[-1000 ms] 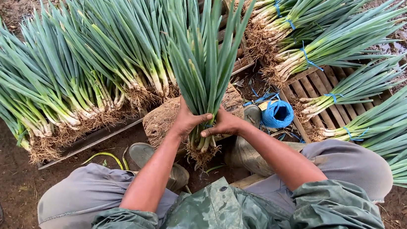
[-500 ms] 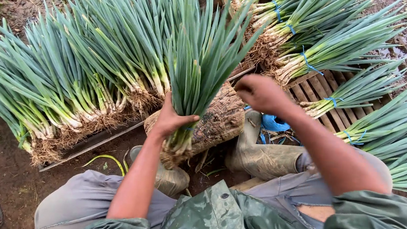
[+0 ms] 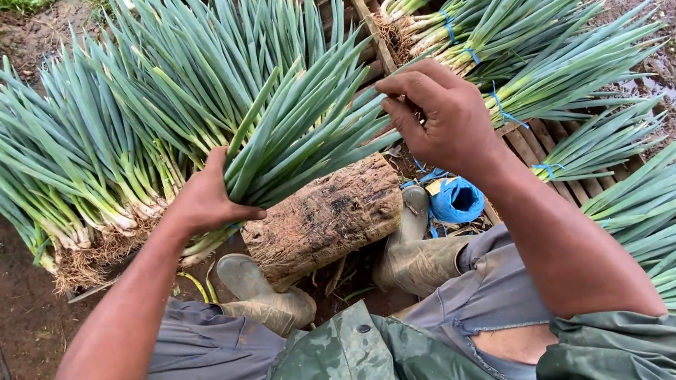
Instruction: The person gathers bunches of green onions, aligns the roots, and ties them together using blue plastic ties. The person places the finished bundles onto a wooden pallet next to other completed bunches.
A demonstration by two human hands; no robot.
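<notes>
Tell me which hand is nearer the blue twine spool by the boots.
Right. The right hand is raised just above the blue twine spool, apart from it. The left hand is well off to its left, gripping a bunch of green onions beyond the log.

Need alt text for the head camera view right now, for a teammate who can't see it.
The left hand grips a bunch of green onions near its base, tilted over a log. The right hand is raised, closed, apart from it. Loose onions lie left, tied bundles right, blue twine between.

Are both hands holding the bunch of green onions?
No, only the left hand grips the green onion bunch; the right hand is raised apart above it.
</notes>
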